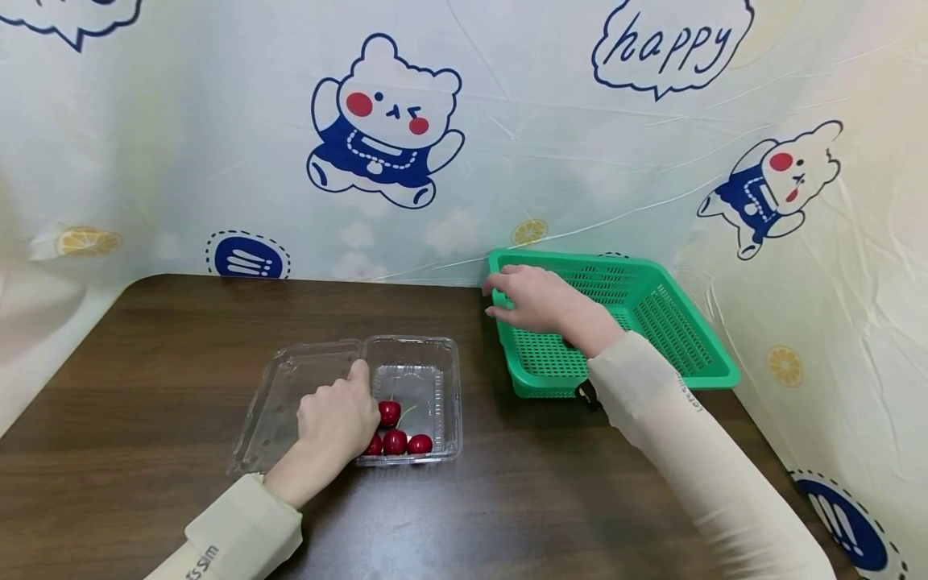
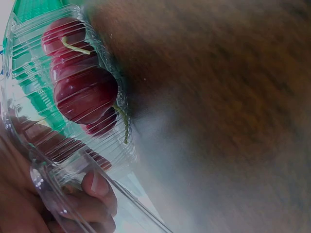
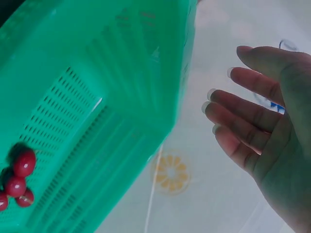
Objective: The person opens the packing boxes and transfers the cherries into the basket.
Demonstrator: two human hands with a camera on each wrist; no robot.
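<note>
With my left hand (image 1: 337,415) I grip the clear plastic box (image 1: 458,395) where its folded-back lid (image 1: 263,407) joins it, fingers curled round that edge, and four red cherries (image 1: 395,441) sit in its near part. My right hand (image 1: 532,296) is over the left rim of the green basket (image 1: 681,326), fingers loosely extended and holding nothing (a few more cherries (image 3: 24,162) lie on the basket's floor)
</note>
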